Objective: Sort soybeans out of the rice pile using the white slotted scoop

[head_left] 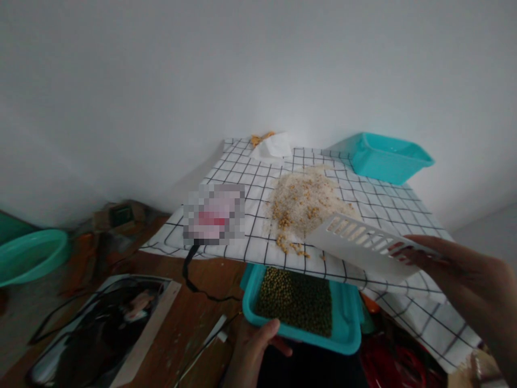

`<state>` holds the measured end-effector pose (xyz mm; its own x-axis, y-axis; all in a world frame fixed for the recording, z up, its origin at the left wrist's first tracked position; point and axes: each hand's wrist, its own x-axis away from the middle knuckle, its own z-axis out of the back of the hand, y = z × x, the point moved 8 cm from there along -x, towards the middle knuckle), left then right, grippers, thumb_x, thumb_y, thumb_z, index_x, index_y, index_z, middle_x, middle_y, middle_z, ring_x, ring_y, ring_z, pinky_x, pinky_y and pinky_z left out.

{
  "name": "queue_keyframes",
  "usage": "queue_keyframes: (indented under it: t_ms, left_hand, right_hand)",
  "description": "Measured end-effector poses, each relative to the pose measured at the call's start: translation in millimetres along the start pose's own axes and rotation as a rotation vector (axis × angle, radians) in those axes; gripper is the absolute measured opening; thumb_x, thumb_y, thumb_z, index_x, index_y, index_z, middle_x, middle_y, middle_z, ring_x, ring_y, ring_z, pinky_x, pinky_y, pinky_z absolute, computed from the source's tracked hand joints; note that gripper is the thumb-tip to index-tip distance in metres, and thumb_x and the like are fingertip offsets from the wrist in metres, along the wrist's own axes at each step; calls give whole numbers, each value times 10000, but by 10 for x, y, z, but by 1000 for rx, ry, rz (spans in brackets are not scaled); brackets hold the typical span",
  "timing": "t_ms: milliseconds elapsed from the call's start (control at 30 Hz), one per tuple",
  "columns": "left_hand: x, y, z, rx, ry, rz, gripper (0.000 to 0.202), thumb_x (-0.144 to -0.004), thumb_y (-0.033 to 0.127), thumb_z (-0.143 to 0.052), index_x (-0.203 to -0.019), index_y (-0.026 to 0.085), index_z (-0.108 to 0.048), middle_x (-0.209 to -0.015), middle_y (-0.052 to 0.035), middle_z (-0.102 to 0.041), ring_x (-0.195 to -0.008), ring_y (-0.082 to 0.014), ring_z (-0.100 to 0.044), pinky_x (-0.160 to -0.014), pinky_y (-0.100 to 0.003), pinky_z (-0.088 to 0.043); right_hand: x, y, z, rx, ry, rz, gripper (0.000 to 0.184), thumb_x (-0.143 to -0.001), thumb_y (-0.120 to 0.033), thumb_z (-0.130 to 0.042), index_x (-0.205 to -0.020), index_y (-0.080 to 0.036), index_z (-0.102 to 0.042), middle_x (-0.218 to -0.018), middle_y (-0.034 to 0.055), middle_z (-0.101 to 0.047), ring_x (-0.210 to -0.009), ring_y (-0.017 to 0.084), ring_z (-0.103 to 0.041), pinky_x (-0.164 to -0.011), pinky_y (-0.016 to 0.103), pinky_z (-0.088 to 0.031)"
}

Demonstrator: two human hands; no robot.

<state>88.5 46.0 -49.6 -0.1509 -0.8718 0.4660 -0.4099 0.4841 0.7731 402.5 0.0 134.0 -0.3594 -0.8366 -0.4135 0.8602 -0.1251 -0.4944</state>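
My left hand (pixel 262 342) grips the near rim of a teal plastic tub (pixel 343 323), thumb over the edge. The tub is held just below the table's front edge. Inside it are yellow soybeans (pixel 275 288) and dark green beans (pixel 309 307). My right hand (pixel 428 253) is closed around the right end of a white slotted plastic basket (pixel 355 250), tilted low over the table's front edge. Left of the basket spreads a heap of rice-like pale grains (pixel 307 188) mixed with soybeans. A few loose soybeans (pixel 288 247) lie near the front edge.
A checked cloth (pixel 250 226) covers the table. Another teal tub (pixel 391 159) stands at the back right. White paper (pixel 274 146) lies at the back, and a blurred-out item (pixel 216 215) with a black strap at left. A green basin (pixel 34 256) sits far left.
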Motion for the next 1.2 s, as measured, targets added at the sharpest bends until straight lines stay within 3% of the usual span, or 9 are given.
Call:
queue_keyframes:
  t_ms: [200, 300, 433, 767, 1033, 1200]
  left_hand:
    - [9, 73, -33, 20, 4, -53, 187, -566, 269, -877, -514, 208, -708, -541, 12, -733, -463, -161, -643, -357, -249, -556]
    - [7, 121, -87, 18, -12, -65, 193, -589, 242, -866, -492, 205, -703, -465, 43, -668, -410, -132, -594, -360, -240, -550]
    - [28, 154, -135, 32, -2, -77, 156, -617, 219, -843, -526, 204, -717, -504, 48, -692, -443, -143, -629, -359, -235, -542]
    - [45, 72, -121, -13, -89, -36, 167, -673, 295, -839, -602, 182, -739, -558, -15, -754, -503, -182, -699, -427, -250, -568]
    - [44, 64, -84, 13, -61, -24, 177, -627, 295, -880, -602, 185, -744, -568, -6, -755, -492, -178, -696, -412, -248, -562]
    - [54, 68, -77, -30, -51, -35, 164, -678, 271, -824, -562, 195, -736, -547, -8, -758, -493, -180, -698, -433, -252, -568]
  right_hand:
    - [52, -307, -22, 79, 6, 84, 530, -916, -677, -504, -974, -257, -822, -851, 69, -816, -717, 296, -789, -568, 342, -640]
    - [106, -444, -38, 91, 9, 165, 505, -953, -631, -481, -948, -257, -819, -853, 57, -817, -711, 284, -791, -575, 321, -645]
    - [202, -531, -60, 88, 3, 232, 378, -974, -523, -514, -1000, -278, -801, -901, 27, -820, -690, 249, -789, -567, 276, -638]
    - [85, -640, -138, 41, 25, 267, 324, -966, -479, -557, -942, -270, -803, -849, 23, -819, -687, 233, -790, -585, 253, -636]
    - [149, -474, 20, 149, 29, 193, 426, -956, -570, -506, -963, -283, -820, -850, 40, -818, -695, 271, -790, -555, 307, -637]
    - [228, -330, 94, 181, 27, 142, 470, -944, -614, -468, -949, -308, -826, -862, 28, -818, -714, 278, -791, -591, 325, -644]
